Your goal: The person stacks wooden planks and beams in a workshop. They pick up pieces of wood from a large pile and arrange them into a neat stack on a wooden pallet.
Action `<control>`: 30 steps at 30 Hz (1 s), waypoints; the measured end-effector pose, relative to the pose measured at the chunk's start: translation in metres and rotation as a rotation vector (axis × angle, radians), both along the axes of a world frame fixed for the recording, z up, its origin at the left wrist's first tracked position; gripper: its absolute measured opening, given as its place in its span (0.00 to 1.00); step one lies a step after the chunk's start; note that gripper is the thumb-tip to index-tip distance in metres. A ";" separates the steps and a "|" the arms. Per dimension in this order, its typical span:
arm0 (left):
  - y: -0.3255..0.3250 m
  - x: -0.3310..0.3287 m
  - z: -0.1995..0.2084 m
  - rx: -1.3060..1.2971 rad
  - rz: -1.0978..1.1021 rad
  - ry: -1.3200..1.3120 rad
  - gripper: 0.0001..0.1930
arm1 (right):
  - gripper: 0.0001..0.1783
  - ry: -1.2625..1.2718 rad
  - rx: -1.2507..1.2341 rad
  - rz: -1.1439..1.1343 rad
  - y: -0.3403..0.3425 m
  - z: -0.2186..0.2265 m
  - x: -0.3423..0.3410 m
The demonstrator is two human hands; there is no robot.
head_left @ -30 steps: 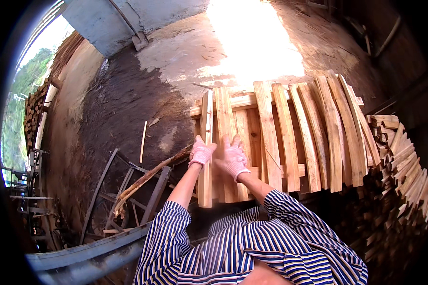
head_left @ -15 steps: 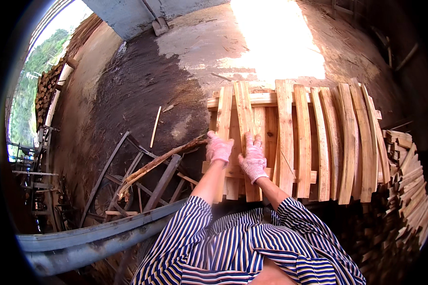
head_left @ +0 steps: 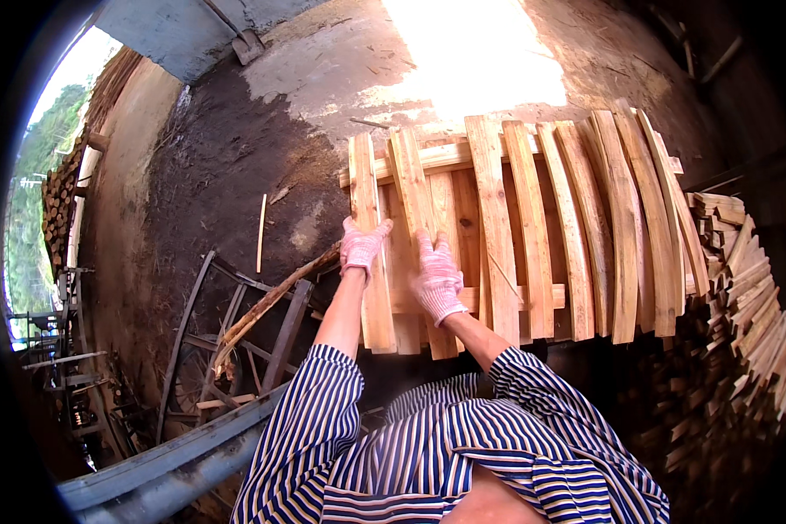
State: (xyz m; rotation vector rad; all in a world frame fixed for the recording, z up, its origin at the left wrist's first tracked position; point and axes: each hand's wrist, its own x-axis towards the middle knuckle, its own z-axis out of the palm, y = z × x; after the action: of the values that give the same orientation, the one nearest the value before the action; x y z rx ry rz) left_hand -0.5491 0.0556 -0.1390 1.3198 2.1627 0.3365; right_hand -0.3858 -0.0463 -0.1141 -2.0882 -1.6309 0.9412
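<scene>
My left hand (head_left: 362, 244), in a pink and white knit glove, grips the leftmost wooden slat (head_left: 360, 175), its thumb across the top and its fingers around the left edge. My right hand (head_left: 437, 278), gloved alike, lies on the second slat (head_left: 410, 179) with its fingers stretched out and pointing away from me. Both slats lie across a far wooden crossbar (head_left: 450, 157) and a nearer crossbar (head_left: 465, 299). More slats (head_left: 526, 210) lie side by side to the right, the rightmost ones crowded together and tilted. Wider boards show beneath them.
Cut wood pieces (head_left: 755, 306) are heaped at the right. To the left lie a rough stick (head_left: 271, 297) and a dark metal frame (head_left: 290, 327). A blue-grey beam (head_left: 175, 450) runs along the lower left. A shovel (head_left: 247, 45) leans on the far wall.
The view has turned and shifted, so the slats sit farther left and higher. The leftmost slat's far end has swung slightly left under my left hand, widening its gap from the second slat.
</scene>
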 end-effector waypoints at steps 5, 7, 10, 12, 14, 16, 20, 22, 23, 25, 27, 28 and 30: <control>-0.006 -0.024 -0.024 0.015 -0.005 -0.295 0.37 | 0.40 0.095 -0.007 0.111 0.009 0.010 -0.028; -0.007 -0.028 -0.034 0.047 0.019 -0.344 0.36 | 0.40 0.131 -0.029 0.150 0.013 0.018 -0.024; -0.004 -0.032 -0.047 0.061 0.018 -0.480 0.40 | 0.41 -0.241 0.055 0.185 0.017 0.023 0.020; -0.001 -0.036 -0.053 0.081 0.028 -0.618 0.41 | 0.46 -0.512 0.211 -0.124 0.012 0.020 0.068; 0.003 -0.041 -0.055 0.042 0.000 -0.724 0.42 | 0.48 -0.336 0.027 -0.295 0.011 0.013 0.104; 0.006 -0.046 -0.055 0.004 0.000 -0.684 0.42 | 0.47 -0.335 -0.055 -0.126 0.012 0.007 0.117; 0.006 -0.048 -0.049 -0.034 -0.028 -0.641 0.43 | 0.45 -0.310 0.115 -0.306 0.020 0.005 0.071; 0.004 -0.046 -0.043 0.005 0.014 -0.731 0.41 | 0.41 -0.176 0.194 -0.185 0.021 0.009 0.034; 0.004 -0.045 -0.038 -0.009 0.039 -0.814 0.40 | 0.37 -0.022 0.043 -0.027 0.023 0.009 0.020; 0.003 -0.042 -0.031 -0.042 0.069 -0.941 0.38 | 0.32 0.025 0.013 0.012 0.024 0.008 0.010; 0.004 -0.041 -0.027 -0.002 0.057 -0.937 0.37 | 0.34 -0.014 0.047 0.054 0.022 0.004 0.032; 0.004 -0.040 -0.027 -0.016 0.088 -0.948 0.37 | 0.35 -0.197 0.062 0.074 0.024 0.001 0.056; 0.006 -0.043 -0.031 -0.048 0.108 -0.927 0.37 | 0.39 -0.571 0.261 -0.189 0.021 -0.004 0.113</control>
State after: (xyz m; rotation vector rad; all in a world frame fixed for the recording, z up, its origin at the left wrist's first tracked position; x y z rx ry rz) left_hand -0.5918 0.0621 -0.1697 0.7720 1.4298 0.7564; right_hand -0.2726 -0.0252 -0.1184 -2.3918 -1.6421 0.0548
